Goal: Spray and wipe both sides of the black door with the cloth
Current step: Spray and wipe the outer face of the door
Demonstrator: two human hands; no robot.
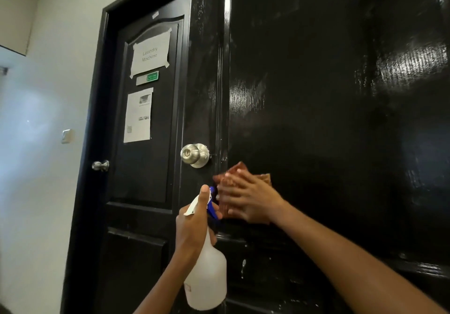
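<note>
The black door fills the right of the view, glossy, with wet streaks catching light. The right hand presses the reddish-brown cloth flat against it with fingers spread, at four o'clock from the silver knob. The left hand grips a white spray bottle at six o'clock. On a second door at nine o'clock, a taped sheet reads "Laundry Machine".
</note>
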